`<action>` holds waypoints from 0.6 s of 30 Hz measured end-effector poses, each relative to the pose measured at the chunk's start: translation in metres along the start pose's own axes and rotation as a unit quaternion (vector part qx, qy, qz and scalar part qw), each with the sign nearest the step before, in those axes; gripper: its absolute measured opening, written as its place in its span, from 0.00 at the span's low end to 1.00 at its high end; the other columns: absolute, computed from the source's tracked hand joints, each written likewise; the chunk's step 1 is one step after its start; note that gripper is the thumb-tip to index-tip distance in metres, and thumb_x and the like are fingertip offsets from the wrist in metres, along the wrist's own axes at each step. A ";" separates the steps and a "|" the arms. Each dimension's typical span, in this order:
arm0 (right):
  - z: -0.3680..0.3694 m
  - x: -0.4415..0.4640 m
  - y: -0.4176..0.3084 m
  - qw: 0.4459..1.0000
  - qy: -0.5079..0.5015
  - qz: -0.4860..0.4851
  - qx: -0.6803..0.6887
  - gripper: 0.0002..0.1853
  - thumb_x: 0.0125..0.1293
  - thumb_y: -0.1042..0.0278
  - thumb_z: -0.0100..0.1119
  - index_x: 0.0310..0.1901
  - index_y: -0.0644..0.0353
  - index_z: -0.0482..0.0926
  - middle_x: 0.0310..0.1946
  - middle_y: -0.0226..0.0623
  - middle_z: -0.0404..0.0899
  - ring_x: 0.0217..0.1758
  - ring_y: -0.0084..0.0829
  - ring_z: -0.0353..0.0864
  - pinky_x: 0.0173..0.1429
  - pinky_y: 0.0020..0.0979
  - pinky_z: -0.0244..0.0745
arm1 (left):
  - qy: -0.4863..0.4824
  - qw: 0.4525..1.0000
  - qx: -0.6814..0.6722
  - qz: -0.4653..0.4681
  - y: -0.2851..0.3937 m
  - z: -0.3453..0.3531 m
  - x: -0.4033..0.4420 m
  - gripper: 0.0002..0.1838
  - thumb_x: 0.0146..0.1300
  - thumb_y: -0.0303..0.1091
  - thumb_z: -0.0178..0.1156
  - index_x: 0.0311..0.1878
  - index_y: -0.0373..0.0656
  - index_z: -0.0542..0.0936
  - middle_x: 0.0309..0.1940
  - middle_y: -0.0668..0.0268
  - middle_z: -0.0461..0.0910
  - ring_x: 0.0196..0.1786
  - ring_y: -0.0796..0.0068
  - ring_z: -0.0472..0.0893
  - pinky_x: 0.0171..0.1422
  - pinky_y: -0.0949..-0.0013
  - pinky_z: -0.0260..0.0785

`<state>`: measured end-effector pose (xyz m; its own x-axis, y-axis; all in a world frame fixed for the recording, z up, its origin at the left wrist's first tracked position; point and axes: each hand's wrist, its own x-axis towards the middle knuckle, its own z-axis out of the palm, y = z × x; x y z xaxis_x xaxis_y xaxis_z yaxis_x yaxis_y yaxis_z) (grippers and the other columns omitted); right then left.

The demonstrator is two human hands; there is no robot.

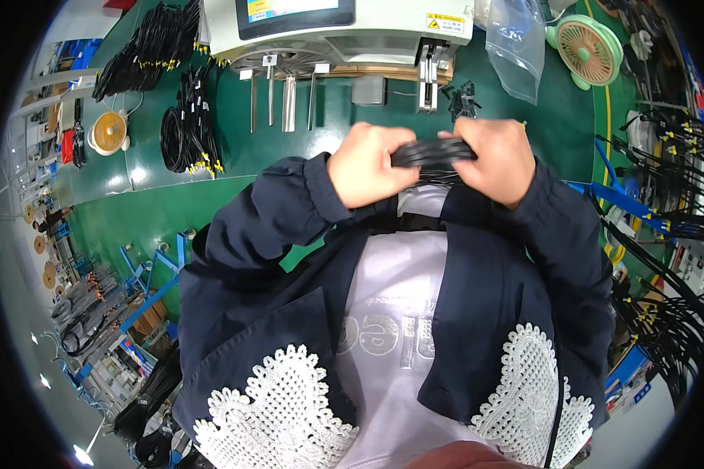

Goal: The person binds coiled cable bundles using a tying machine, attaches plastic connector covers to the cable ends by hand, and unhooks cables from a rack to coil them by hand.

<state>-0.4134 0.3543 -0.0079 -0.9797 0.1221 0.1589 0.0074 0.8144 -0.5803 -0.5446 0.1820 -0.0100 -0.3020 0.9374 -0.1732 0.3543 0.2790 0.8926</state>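
1. While both hands are raised at the near side of the green worktop (250, 148), the left hand (374, 162) has its grip closed around the left end of a black cable bundle (434, 153).
2. Right hand (496, 156): grip closed around the right end of the same bundle. Hands apart, bundle spanning the gap; slight blur on all three.
3. Bundle position: held in front of the person's chest, between the two dark sleeves (278, 199).
4. Far side, beyond the hands: white machine (383, 31), screen (296, 9) toward its left, warning label (448, 23) toward its right.
5. Near side of machine: metal rods (290, 102) at left, grey box (369, 91) right of them.
6. Far right: small black pieces (463, 100) near the right hand, then a clear plastic bag (516, 51) and a green fan (587, 51).
7. Left: black cables with yellow ends (188, 121), lying well apart from the left hand.
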 end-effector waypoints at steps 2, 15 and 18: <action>0.001 0.007 0.016 0.998 -0.034 0.051 0.031 0.10 0.48 0.64 0.62 0.27 0.61 0.76 0.19 0.48 0.75 0.25 0.51 0.76 0.31 0.45 0.71 | 0.078 0.991 0.106 0.032 -0.010 0.000 0.010 0.07 0.52 0.28 0.64 0.32 0.36 0.78 0.20 0.54 0.76 0.23 0.62 0.78 0.29 0.66 0.69; -0.026 0.060 0.074 0.876 -0.187 0.322 0.308 0.13 0.53 0.66 0.63 0.19 0.66 0.75 0.10 0.29 0.66 0.07 0.23 0.63 0.11 0.28 0.58 | 0.142 0.911 0.377 0.086 -0.016 -0.002 0.084 0.14 0.60 0.36 0.61 0.40 0.38 0.69 0.24 0.53 0.76 0.29 0.48 0.78 0.31 0.53 0.71; 0.001 0.045 0.089 0.843 -0.240 0.354 0.326 0.13 0.51 0.66 0.65 0.19 0.66 0.74 0.09 0.30 0.65 0.05 0.24 0.63 0.09 0.30 0.59 | 0.037 0.959 0.266 0.089 -0.042 0.003 0.084 0.15 0.61 0.39 0.61 0.37 0.35 0.71 0.25 0.48 0.76 0.32 0.45 0.78 0.35 0.52 0.69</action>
<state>-0.4570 0.4320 -0.0530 -0.7446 0.0750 -0.6633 0.6668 0.1298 -0.7339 -0.5818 0.2499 -0.0631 -0.2494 0.9684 0.0099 0.8014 0.2006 0.5636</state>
